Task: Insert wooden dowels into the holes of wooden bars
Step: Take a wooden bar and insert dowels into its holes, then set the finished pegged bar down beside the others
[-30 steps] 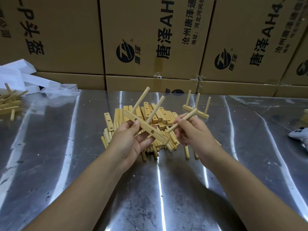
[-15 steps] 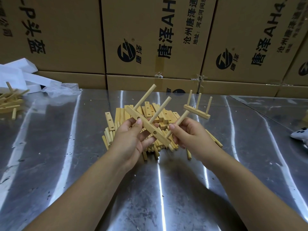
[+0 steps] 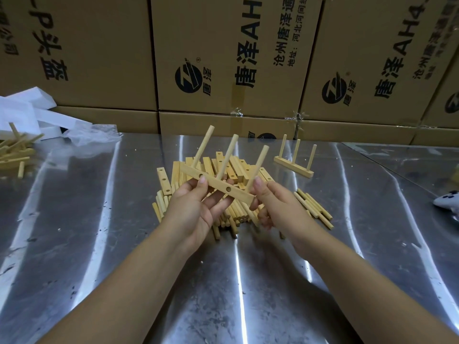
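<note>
At centre, left hand (image 3: 196,212): pinching bar (image 3: 216,186).
Right hand (image 3: 278,207): pinching third dowel (image 3: 259,165).
Risk: skewed pushing may be jamming it.

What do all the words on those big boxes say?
"唐泽AH", sideways and cut off at the top, on the middle cardboard box.
"沧州唐泽通", cut off, same box.
"地址:河北河间", cut off, same box.
"唐泽" with "®", beside that box's round logo.
"唐泽AH4", on the right cardboard box.
"P头盔", cut off at the top, on the left cardboard box.
The right box's small print and the far-left print are too blurred to read.
</note>
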